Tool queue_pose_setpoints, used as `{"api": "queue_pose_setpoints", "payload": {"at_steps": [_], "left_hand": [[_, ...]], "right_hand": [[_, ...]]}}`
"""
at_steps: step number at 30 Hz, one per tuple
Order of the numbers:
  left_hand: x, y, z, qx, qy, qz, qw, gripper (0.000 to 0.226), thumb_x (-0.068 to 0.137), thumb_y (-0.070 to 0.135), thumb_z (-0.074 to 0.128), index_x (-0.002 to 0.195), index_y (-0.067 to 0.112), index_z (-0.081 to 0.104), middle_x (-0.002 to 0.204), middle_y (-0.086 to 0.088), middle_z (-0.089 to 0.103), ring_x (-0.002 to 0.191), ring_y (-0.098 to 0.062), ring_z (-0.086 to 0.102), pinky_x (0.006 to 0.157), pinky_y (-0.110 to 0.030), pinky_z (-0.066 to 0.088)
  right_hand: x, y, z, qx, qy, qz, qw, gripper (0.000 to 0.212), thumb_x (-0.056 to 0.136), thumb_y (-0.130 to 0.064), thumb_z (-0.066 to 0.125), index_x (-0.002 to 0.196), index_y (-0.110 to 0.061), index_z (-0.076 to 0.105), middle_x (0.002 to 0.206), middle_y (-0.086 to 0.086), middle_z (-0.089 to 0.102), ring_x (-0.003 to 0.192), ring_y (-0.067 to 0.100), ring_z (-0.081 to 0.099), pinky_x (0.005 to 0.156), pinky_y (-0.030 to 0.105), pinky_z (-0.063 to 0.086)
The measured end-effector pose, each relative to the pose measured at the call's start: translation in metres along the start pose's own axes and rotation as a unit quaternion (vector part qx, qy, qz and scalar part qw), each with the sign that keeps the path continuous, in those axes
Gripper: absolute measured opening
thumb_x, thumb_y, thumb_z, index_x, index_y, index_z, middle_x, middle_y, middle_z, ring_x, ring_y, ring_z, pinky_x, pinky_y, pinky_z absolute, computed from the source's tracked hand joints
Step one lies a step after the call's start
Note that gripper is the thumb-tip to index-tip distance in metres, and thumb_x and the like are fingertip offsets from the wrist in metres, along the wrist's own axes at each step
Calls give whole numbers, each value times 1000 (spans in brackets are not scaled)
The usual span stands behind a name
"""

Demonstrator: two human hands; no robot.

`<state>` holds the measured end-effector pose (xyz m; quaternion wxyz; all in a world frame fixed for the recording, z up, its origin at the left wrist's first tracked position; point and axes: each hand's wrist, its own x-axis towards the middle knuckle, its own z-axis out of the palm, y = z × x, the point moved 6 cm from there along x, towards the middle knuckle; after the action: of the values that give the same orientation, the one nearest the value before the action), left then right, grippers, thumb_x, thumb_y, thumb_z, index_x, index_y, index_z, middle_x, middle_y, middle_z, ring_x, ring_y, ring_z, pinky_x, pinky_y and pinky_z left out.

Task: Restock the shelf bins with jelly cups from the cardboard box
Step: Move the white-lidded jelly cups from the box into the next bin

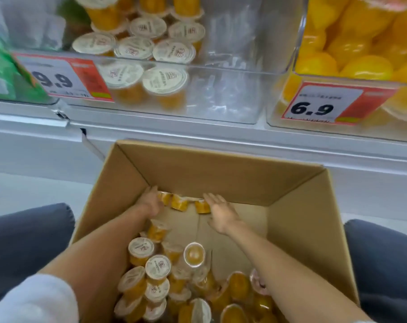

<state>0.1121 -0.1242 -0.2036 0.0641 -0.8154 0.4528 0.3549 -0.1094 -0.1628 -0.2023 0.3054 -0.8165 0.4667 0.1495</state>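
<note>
Across the frame's lower centre sits the open cardboard box (302, 206), with loose jelly cups (151, 269) heaped at its near end. At upper centre, a clear shelf bin (232, 89) is part-filled. Against the box's far wall, the left hand (151, 202) and right hand (220, 212), fingers straight and together, press a row of three cups (179, 203) between them.

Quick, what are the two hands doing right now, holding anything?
Left hand: open, pressed against the left end of the row of jelly cups.
Right hand: open, straight fingers against the row's right end.
</note>
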Motion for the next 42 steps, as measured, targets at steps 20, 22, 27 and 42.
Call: {"api": "queue_pose_setpoints", "payload": {"at_steps": [20, 22, 27, 42], "left_hand": [[2, 2, 31, 111, 64, 19, 992, 68, 76, 32, 77, 124, 16, 33, 123, -13, 46, 102, -30, 59, 79, -35, 49], [-8, 7, 24, 96, 80, 22, 992, 67, 75, 33, 76, 124, 15, 34, 121, -13, 47, 99, -30, 60, 77, -35, 49], [-57, 35, -16, -17, 103, 83, 991, 64, 67, 40, 77, 115, 18, 40, 111, -9, 48, 92, -29, 57, 79, -38, 51], [-266, 85, -267, -154, 412, 298, 847, 69, 76, 47, 73, 135, 19, 49, 128, 0, 57, 117, -17, 54, 90, -24, 38]], "right_hand": [[1, 4, 46, 67, 92, 6, 993, 45, 82, -13, 61, 124, -13, 47, 127, 10, 44, 118, 28, 44, 96, 33, 43], [-7, 1, 33, 52, 117, -7, 992, 44, 81, -14, 62, 123, -13, 48, 125, 9, 45, 115, 27, 46, 93, 33, 43], [-45, -20, -22, 54, 188, -62, 979, 51, 77, -24, 66, 125, -15, 51, 126, 8, 48, 115, 27, 47, 96, 34, 43], [-185, -143, -253, 193, 486, -202, 828, 51, 72, -22, 72, 121, -15, 59, 129, -1, 50, 124, 15, 47, 105, 21, 37]]}}
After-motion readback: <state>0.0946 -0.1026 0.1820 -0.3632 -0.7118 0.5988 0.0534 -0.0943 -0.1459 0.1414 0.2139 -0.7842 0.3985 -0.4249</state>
